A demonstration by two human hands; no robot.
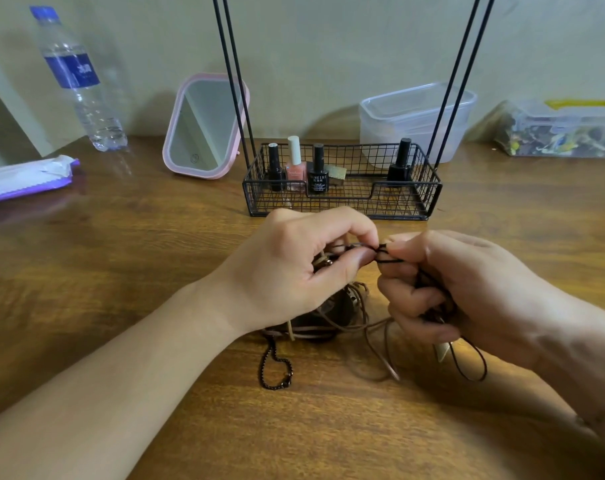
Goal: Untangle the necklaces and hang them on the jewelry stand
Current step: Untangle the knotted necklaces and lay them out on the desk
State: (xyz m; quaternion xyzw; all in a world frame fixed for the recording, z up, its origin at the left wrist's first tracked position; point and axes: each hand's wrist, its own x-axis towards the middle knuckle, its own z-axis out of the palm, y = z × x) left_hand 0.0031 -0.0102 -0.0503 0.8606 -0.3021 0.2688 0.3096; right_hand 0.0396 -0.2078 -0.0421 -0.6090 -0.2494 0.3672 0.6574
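Observation:
A tangle of necklaces point(332, 317) lies on the wooden table under my hands: brown cords, a black cord and a dark bead chain point(275, 370) trailing toward me. My left hand point(294, 268) pinches the black cord between thumb and forefinger, with part of the tangle tucked in its palm. My right hand point(443, 285) pinches the same black cord point(387, 259) close by, its other fingers curled round a loop that hangs down to the table. The black wire jewelry stand point(342, 202) sits just behind my hands, its thin uprights rising out of view.
The stand's basket holds several nail polish bottles point(296, 164). A pink mirror point(204, 126) leans at its left, a water bottle point(79, 81) and a purple-edged packet point(24, 178) farther left. Clear plastic containers point(415, 123) stand at the back right.

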